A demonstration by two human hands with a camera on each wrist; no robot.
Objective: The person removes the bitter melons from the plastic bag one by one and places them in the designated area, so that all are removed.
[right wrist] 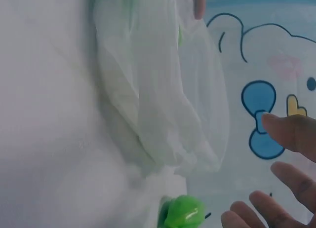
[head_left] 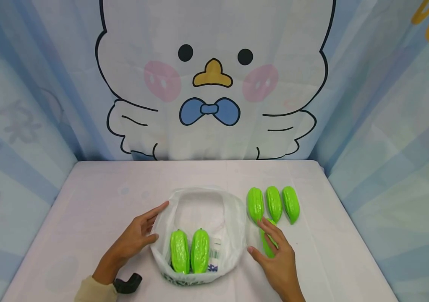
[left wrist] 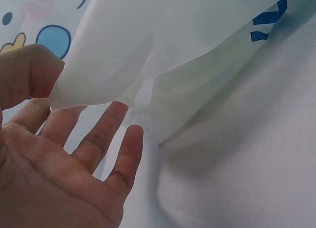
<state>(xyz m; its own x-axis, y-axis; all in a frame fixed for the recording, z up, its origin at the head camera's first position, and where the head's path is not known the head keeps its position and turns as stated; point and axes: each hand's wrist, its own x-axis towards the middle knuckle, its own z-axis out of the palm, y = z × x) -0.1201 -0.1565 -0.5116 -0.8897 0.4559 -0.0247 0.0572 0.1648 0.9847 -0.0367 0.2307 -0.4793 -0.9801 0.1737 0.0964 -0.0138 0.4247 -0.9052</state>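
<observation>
- A pale worktop (head_left: 335,260) seen from above, with a person's two bare hands reaching in from the near edge.
- In the middle, a white plastic bag (head_left: 236,226) with its mouth spread wide towards the viewer; green lettering shows along its near side.
- Inside the bag, two green ridged fruits (head_left: 179,252) lie side by side, and a printed barcode patch (head_left: 215,254) shows just to their right.
- The left hand (head_left: 134,237) is at the bag's left side, thumb and fingers spread against the plastic; its grip is loose, steadying rather than clenched. A cream sleeve (head_left: 95,290) covers the forearm, with a black curved piece (head_left: 128,284) beside the wrist.
- To the right of the bag, a row of three fruits (head_left: 274,204) lies on the worktop.
- Nearer the viewer, a fourth fruit (head_left: 268,248) is partly hidden under the right hand (head_left: 276,260), whose grip is released, fingers extended; whether they touch it cannot be told.
- Behind, a hanging cloth (head_left: 214,138) shows a cartoon bird with a blue bow tie.
</observation>
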